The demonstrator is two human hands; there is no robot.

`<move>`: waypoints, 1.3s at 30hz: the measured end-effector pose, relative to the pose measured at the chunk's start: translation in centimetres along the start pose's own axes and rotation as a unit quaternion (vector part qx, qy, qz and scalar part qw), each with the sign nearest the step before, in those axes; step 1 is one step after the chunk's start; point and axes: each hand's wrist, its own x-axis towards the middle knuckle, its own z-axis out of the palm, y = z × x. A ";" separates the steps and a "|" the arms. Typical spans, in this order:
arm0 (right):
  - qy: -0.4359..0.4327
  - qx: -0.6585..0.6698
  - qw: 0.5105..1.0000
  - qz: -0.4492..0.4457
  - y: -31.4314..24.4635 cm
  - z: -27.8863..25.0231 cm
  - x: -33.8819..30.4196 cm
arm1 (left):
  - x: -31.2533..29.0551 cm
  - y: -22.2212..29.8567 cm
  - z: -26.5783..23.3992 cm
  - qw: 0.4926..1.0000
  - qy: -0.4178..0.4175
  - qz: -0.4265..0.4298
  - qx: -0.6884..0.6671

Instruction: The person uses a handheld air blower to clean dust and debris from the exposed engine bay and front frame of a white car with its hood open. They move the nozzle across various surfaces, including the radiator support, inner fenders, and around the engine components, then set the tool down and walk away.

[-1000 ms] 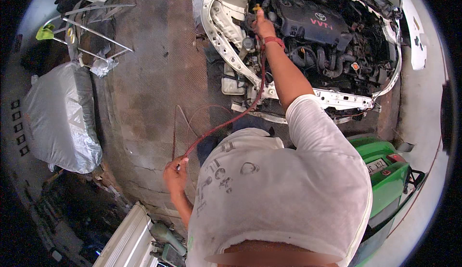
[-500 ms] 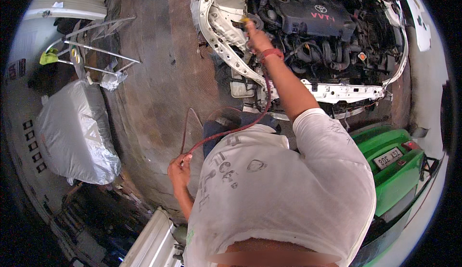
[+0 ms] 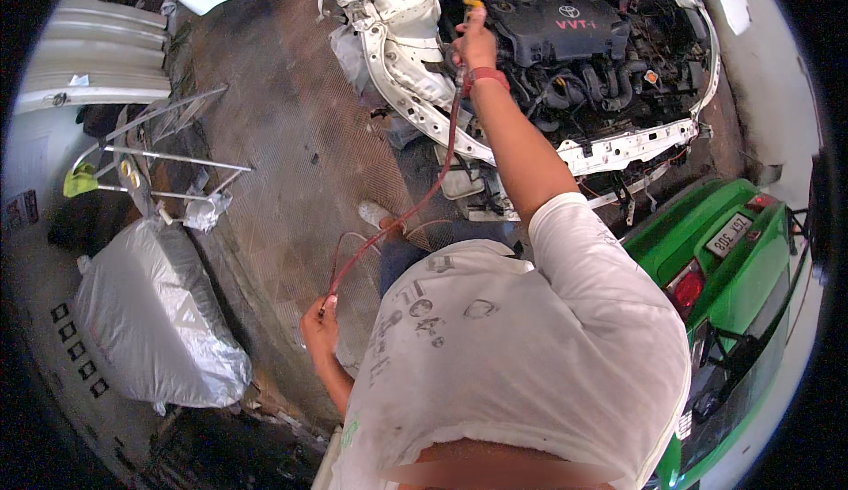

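Note:
My right hand (image 3: 478,46) reaches over the left part of the engine bay, a red band on its wrist. Its fingers are closed around an air blow gun with a yellow part (image 3: 474,1) showing above them; most of the tool is hidden. A red hose (image 3: 452,141) drops from that hand and curves toward me. At lower left, my left hand (image 3: 320,320) grips the hose, held out beside my body. Nearest to the right hand are the black engine cover (image 3: 556,35) and the white metal inner fender (image 3: 402,13).
A stripped white front frame (image 3: 632,150) rings the engine. A green car (image 3: 707,234) stands close at right. On the left are a metal-framed stand (image 3: 177,156) and a silver-covered bulky object (image 3: 159,313). My shoe (image 3: 380,216) rests on the textured floor (image 3: 283,75).
My right hand has moved up and rightward across the engine bay with the blow gun, nearer the engine cover. My left hand still grips the hose. The view has shifted.

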 end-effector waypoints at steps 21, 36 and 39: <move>0.131 -0.058 0.990 -0.002 -2.6 14.8 -7.5 | 26.3 -10.7 -17.8 0.985 -0.083 0.149 -0.029; 0.084 -0.194 0.977 -0.016 -5.2 19.2 1.9 | 30.1 -3.6 -17.9 0.972 -0.126 0.199 -0.017; 0.073 -0.268 0.961 0.014 -5.4 19.3 3.9 | 31.7 -1.7 -16.9 0.974 -0.092 0.207 0.011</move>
